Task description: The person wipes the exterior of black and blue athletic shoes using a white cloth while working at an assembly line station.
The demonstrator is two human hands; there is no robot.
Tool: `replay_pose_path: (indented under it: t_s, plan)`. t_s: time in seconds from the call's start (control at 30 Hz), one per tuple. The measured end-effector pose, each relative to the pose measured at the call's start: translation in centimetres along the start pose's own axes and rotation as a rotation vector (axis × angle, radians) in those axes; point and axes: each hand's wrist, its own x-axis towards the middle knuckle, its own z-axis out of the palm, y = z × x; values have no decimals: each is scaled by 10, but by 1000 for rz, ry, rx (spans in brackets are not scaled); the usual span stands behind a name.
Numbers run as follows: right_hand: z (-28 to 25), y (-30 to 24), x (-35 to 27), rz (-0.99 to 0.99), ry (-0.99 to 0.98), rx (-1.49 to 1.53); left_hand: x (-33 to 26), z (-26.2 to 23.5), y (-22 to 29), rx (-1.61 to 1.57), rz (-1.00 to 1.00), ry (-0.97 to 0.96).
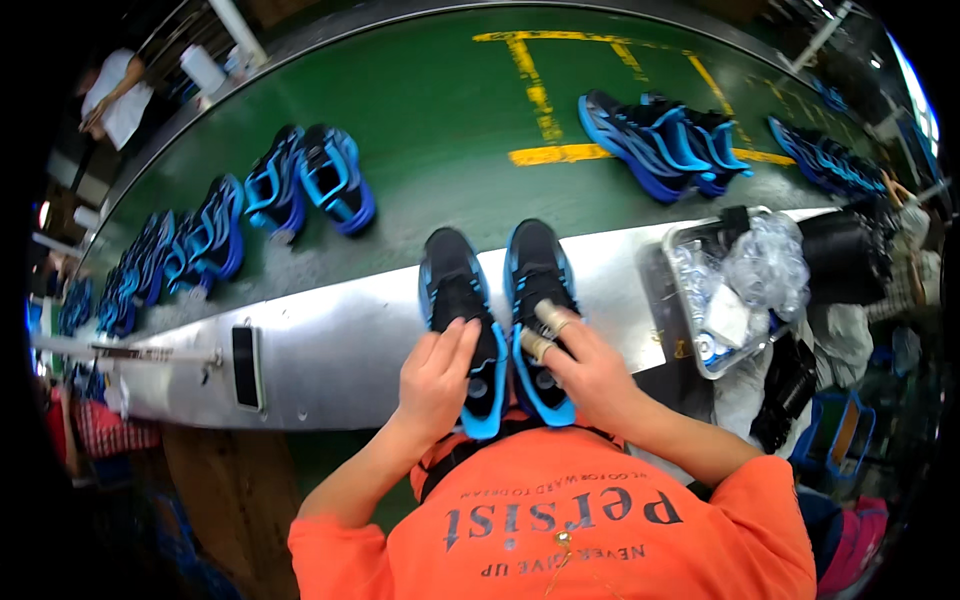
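Two black-and-blue shoes, the left shoe point(455, 290) and the right shoe point(537, 260), stand side by side on a brushed-metal desk point(340, 350), left of a clear plastic tray point(688, 315), toes pointing away from the worker. The left hand point(432, 385) lays its fingers close together on one shoe; the right hand point(592, 375), two fingers wrapped in tan tape point(537, 345), spreads them slightly over the other. Whether either hand grips cannot be told. Crumpled clear film point(765, 265) fills the tray. One dark-faced phone point(246, 368) lies far left of it. Beyond the tray, on a smooth green surface point(430, 130) with yellow stripes point(560, 154), sit two matching shoes point(650, 145); two more point(310, 180) stand farther left, and the rows past each pair blur beyond counting. Three lines of dark lettering run upside down across the worker's orange shirt point(570, 470), left of and nearer than the tray.
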Motion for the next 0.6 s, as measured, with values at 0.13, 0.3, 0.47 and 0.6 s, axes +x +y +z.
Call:
replay_pose_path:
  t_s: [0.13,0.3,0.47,0.6]
  plan:
    - [-1,-4,0,-27,132,2,-10,3,6,40,20,-74]
    - [-9,4,-1,-53,-115,202,-12,-18,23,-6,-57,-253]
    - [-16,39,19,19,-192,413,19,-17,-2,-333,-196,-339]
    - [-19,28,14,4,-160,175,13,-12,-8,-444,-183,-296]
